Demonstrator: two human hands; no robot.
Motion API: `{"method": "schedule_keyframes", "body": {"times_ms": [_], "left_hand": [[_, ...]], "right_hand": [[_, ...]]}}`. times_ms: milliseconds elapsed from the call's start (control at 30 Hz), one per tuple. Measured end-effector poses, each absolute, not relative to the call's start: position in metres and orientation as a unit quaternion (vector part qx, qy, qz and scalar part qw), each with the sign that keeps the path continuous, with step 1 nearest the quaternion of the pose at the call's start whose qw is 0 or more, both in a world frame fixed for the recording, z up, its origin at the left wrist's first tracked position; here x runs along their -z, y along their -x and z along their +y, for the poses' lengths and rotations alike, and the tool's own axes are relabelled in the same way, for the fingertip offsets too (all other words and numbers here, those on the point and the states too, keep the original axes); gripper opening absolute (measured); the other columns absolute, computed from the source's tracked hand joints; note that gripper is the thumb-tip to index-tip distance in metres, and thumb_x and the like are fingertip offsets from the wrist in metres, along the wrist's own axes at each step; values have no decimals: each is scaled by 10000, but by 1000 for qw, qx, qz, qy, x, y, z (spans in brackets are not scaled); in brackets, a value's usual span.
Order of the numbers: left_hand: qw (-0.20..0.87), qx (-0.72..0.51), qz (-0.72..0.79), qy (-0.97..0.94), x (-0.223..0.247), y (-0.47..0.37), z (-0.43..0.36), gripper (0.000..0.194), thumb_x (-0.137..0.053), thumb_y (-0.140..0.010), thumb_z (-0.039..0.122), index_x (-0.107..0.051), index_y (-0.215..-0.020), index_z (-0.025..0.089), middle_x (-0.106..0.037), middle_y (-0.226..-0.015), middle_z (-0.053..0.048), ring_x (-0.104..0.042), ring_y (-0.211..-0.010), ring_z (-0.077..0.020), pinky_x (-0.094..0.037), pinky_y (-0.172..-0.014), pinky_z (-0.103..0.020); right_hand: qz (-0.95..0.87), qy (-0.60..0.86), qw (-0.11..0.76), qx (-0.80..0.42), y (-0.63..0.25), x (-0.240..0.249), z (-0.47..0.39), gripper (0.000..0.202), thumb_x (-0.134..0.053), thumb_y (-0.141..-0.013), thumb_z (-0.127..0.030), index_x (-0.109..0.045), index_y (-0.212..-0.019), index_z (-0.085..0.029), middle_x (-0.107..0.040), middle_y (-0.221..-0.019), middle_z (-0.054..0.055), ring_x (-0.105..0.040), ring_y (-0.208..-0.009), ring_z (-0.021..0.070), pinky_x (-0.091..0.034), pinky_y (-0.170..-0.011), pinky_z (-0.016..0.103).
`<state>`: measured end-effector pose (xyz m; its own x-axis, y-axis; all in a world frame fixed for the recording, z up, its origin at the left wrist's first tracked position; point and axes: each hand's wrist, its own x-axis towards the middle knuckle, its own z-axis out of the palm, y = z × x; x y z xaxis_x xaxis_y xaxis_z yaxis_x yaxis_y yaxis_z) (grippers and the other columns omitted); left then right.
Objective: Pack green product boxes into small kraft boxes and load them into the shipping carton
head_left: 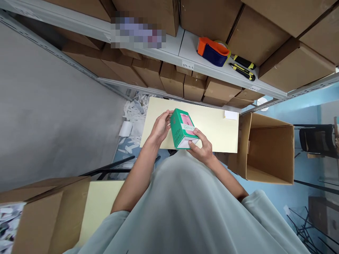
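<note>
A small green carton (177, 128) with a pink panel and a pale band is held tilted above the cream tabletop. Its white end flap faces me and looks closed. My right hand (201, 146) grips the carton's near right corner, with the thumb at the white end and a finger on the pink side. Against the carton's left side rests my left hand (161, 127), fingers curved round its far left edge; the fingertips are partly hidden behind it. The cream table (214, 135) lies under both hands, and a white card or slip (231, 115) is at its far right.
Shelves of brown boxes (194, 86) stand beyond the table. A tape dispenser (214, 51) and two box cutters (242, 71) lie on the upper shelf. An open carton (270, 151) is at the right, paper scraps (136, 111) at the left, another box (50, 215) at lower left.
</note>
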<state>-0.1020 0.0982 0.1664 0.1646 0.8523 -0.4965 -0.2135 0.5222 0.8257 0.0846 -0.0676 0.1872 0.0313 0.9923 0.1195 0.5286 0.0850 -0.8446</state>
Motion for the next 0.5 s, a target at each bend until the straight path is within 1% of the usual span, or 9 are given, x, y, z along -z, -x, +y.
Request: {"method": "schedule_keyframes", "body": {"times_ms": [67,133,233,267,300,367,433,500], "left_hand": [[691,-373,534,-313,-165,99,93,593,-793,-833,710,-798,-1163,217,-810,-1209,-105,-739,-1093,-253,-579,-869,-317],[675,-373,552,-317,-164,96,89,622,-799,-815,717,-793,-1188,219,-802,-1209,-101,-733,-1090,-248,-584,-912,-328],[636,-394,581,-322,-164,93,84,600,-801,-819,715,-774,-1158,221,-785,-1202,-87,-728,-1110,-231,-572,-1023,-350],[616,-403,592,-327,-165,92,83,572,-794,-835,711,-767,-1130,222,-780,-1201,-82,-725,-1132,-229,-559,-1060,-354],[595,-412,603,-336,-167,91,82,540,-782,-857,705,-761,-1101,224,-778,-1205,-80,-720,-1166,-232,-543,-1096,-356],[555,-425,618,-360,-170,89,81,477,-760,-900,675,-756,-1052,223,-783,-1216,-81,-703,-1243,-252,-518,-1152,-364],[531,-432,621,-383,-172,89,81,420,-745,-928,617,-762,-1045,214,-793,-1231,-90,-696,-1284,-279,-518,-1179,-384],[517,-433,618,-404,-171,91,81,364,-758,-922,529,-772,-1088,205,-798,-1253,-103,-706,-1292,-296,-545,-1178,-411]], "right_hand": [[-628,616,388,-273,-90,-185,-68,342,-898,-919,-564,-761,-1149,-351,-714,-1503,125,-607,-1567,413,-493,-1322,715],[-611,645,392,-241,-99,-184,-68,466,-884,-914,-553,-712,-1290,-339,-686,-1544,153,-590,-1577,433,-492,-1307,739],[-561,700,379,-226,-112,-181,-63,758,-816,-928,-517,-533,-1581,-259,-641,-1583,230,-579,-1568,457,-455,-1316,760],[-547,714,369,-236,-115,-179,-60,816,-799,-925,-498,-484,-1629,-229,-630,-1587,249,-588,-1549,459,-458,-1311,754],[-536,722,356,-253,-118,-175,-57,842,-791,-914,-479,-466,-1643,-212,-630,-1581,255,-608,-1517,456,-479,-1295,737],[-516,728,328,-311,-121,-163,-51,830,-801,-871,-465,-496,-1604,-223,-686,-1500,215,-686,-1389,421,-571,-1209,664],[-479,722,310,-390,-119,-145,-43,802,-821,-819,-480,-522,-1532,-266,-764,-1300,113,-762,-1168,348,-661,-1041,543],[-421,704,324,-472,-110,-125,-36,803,-845,-762,-488,-515,-1467,-293,-760,-1100,11,-763,-973,270,-670,-871,417]]}}
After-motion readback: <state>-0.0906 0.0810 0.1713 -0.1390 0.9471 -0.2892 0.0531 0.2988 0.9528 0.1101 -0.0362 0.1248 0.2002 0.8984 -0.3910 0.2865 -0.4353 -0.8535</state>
